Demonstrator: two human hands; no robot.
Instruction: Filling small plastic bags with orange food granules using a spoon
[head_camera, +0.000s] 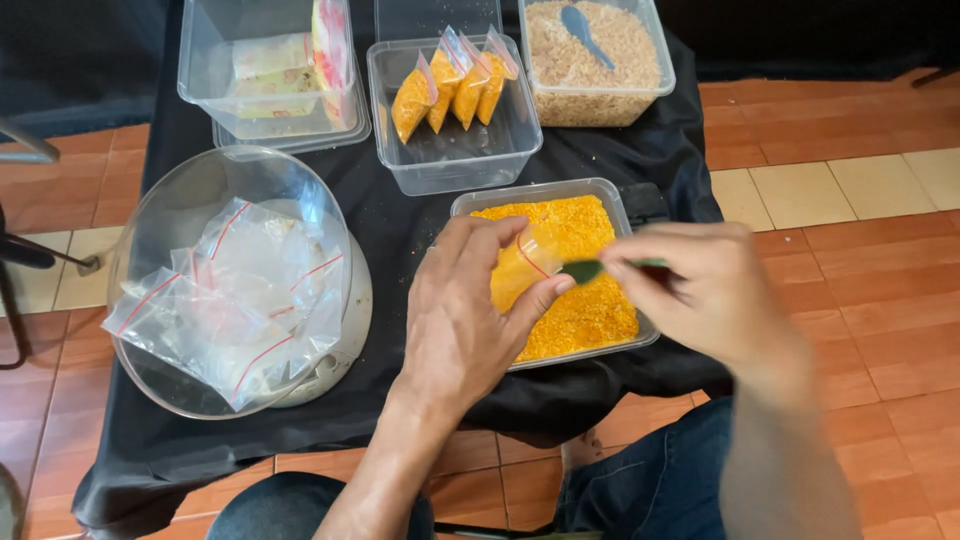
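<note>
Your left hand (462, 310) is closed around a small plastic bag (525, 262) of orange crumbs; your right hand (700, 285) pinches a green spoon (585, 269) at its 3 o'clock; both are above the orange-crumb container (625, 215).

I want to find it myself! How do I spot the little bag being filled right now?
Start at the black-covered table, then the clear tub of orange crumbs nearest the person. Just above it, the left hand holds a small clear bag, part-filled with orange crumbs, and the right hand holds a green spoon at it. Other filled bags stand in a tub farther back.
</note>
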